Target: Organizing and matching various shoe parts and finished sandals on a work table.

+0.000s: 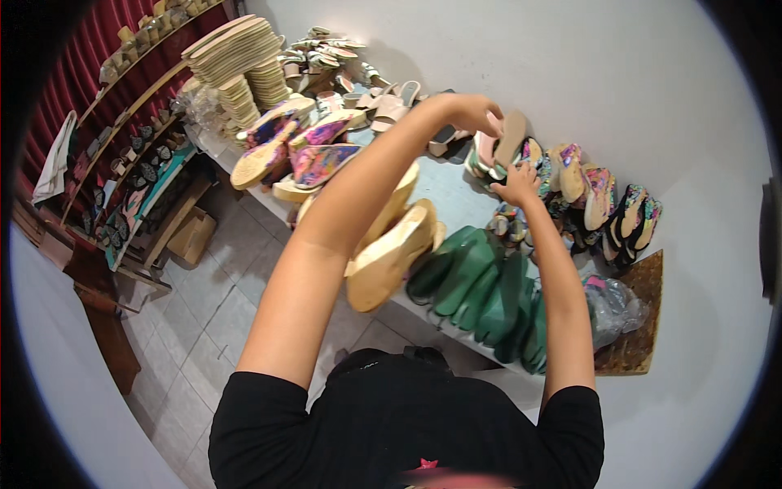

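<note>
Pale wall (643, 90) backs one long, light-topped table (460, 191). Two hands reach its far side: the left hand (476, 114), fingers bent, sits beside the top of one raised tan sole (511, 137), and the right hand (518, 184), fingers spread, is at its near end. Whether either hand grips it, I cannot tell.

Nearer, between the forearms, about six green wedge soles (464, 269) overlap, too tightly for an exact count. Left of them are at least two yellowish wedge soles (389, 259), then about four floral wedges (327, 165). Farther left rises a pile of cream soles (232, 57); right of the hands, patterned sandals (600, 196) crowd past counting. One clear plastic bag (615, 310) and one brown board (639, 330) mark the right end.

Grey floor tiles (191, 359) lie at left, with one cardboard box (192, 236), one white cloth (57, 163), tiered shelves (167, 183) and a red curtain (45, 122).
</note>
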A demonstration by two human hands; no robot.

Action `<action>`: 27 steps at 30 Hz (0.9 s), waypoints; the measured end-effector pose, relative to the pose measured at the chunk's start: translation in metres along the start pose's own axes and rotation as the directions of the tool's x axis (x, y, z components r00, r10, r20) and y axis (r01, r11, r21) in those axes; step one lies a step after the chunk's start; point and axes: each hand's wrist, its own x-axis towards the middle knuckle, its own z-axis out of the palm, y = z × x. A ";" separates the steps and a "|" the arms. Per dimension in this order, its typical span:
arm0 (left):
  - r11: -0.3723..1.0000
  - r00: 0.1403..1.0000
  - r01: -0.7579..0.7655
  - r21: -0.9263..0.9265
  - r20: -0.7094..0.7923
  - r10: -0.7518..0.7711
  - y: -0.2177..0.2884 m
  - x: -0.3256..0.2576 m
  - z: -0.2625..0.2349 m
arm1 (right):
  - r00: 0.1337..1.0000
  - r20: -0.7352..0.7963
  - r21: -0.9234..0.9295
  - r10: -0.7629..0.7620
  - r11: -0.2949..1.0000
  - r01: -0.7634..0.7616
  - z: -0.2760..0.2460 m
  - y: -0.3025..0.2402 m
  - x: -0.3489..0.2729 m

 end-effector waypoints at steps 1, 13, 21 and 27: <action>0.998 0.999 0.048 -0.048 -0.016 -0.049 -0.008 -0.023 -0.013 | 0.999 0.043 -0.006 0.012 1.000 -0.011 -0.003 -0.012 0.002; 0.873 0.892 -0.073 -0.482 -0.423 -0.159 -0.133 -0.209 -0.099 | 0.905 0.330 0.497 -0.268 0.865 0.075 -0.001 -0.120 0.009; 0.835 0.887 -0.258 -0.487 -0.461 0.006 -0.179 -0.171 -0.116 | 0.916 0.377 0.553 -0.133 0.826 -0.107 -0.006 -0.102 0.031; 0.919 0.934 -0.157 -0.362 -0.356 0.019 -0.206 -0.124 -0.115 | 0.915 0.402 0.459 0.021 0.860 -0.222 -0.007 -0.097 0.057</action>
